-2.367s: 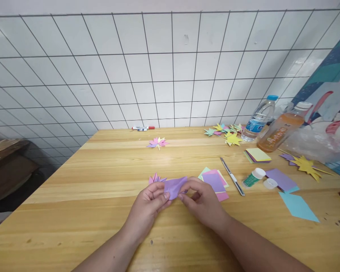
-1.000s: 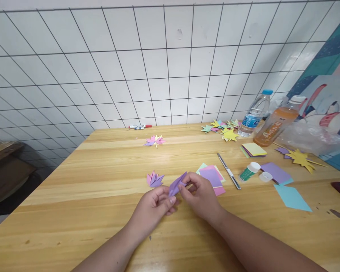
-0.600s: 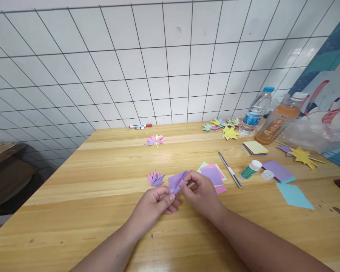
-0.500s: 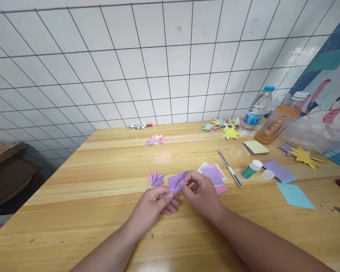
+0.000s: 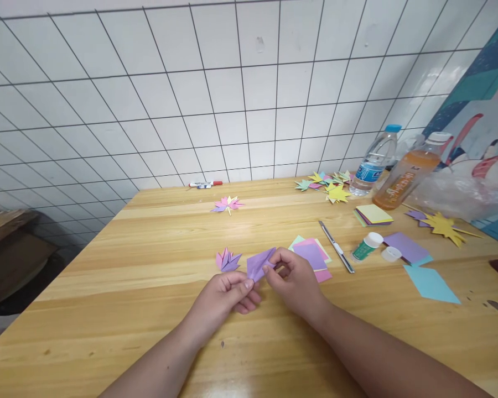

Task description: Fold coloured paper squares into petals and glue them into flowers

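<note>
A small folded sheet of purple paper (image 5: 258,264) is held between both hands above the table. My left hand (image 5: 228,293) pinches its lower left corner between thumb and fingers. At the right edge, my right hand (image 5: 292,279) grips the paper with thumb and forefinger; the fingertips hide part of the fold. Just behind my left hand lies a pink and purple folded-paper piece (image 5: 228,260). Beside my right hand is a loose pile of coloured paper squares (image 5: 310,257), purple on top.
To the right lie a utility knife (image 5: 336,246), a glue stick (image 5: 367,246), its cap (image 5: 391,254) and blue paper (image 5: 431,283). A water bottle (image 5: 373,163) and an orange drink bottle (image 5: 409,177) stand behind. Paper leaves (image 5: 228,205) and a marker (image 5: 206,184) lie toward the wall.
The view has shifted very slightly. Both hands keep the same hold on the purple paper, with hardly any movement.
</note>
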A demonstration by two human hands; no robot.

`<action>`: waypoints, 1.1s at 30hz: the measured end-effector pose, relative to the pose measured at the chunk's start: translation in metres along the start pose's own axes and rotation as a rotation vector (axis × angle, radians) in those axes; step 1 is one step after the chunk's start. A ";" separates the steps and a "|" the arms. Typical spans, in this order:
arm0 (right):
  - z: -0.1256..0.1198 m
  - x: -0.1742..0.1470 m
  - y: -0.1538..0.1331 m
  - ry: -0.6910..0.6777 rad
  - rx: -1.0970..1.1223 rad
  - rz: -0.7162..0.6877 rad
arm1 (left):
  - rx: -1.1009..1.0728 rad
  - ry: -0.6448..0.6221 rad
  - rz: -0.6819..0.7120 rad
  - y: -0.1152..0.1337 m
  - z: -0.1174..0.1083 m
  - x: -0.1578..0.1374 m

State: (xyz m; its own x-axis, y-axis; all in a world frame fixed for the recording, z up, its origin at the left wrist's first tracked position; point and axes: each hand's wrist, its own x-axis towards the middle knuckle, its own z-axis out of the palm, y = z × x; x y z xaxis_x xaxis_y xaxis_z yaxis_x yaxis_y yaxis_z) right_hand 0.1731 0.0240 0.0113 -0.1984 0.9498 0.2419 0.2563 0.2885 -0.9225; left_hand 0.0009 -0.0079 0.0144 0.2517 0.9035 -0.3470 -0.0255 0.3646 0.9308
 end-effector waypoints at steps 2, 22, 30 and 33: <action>0.001 -0.001 0.000 0.010 -0.005 -0.009 | -0.008 0.011 -0.015 -0.001 0.001 0.001; 0.005 -0.005 -0.001 -0.030 -0.034 -0.051 | 0.082 0.060 0.063 -0.003 0.006 0.003; 0.003 -0.004 -0.004 -0.056 0.127 0.008 | 0.076 0.122 0.115 0.001 0.008 0.000; 0.004 -0.006 -0.006 -0.092 0.279 0.117 | 0.076 0.149 0.175 0.001 0.007 -0.001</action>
State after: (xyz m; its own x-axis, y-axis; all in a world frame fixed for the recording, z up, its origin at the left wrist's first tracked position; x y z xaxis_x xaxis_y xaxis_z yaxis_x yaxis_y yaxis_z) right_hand 0.1690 0.0165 0.0142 -0.2706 0.9561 0.1126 0.0151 0.1212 -0.9925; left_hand 0.0074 -0.0102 0.0164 0.1044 0.9768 -0.1871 0.0185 0.1862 0.9823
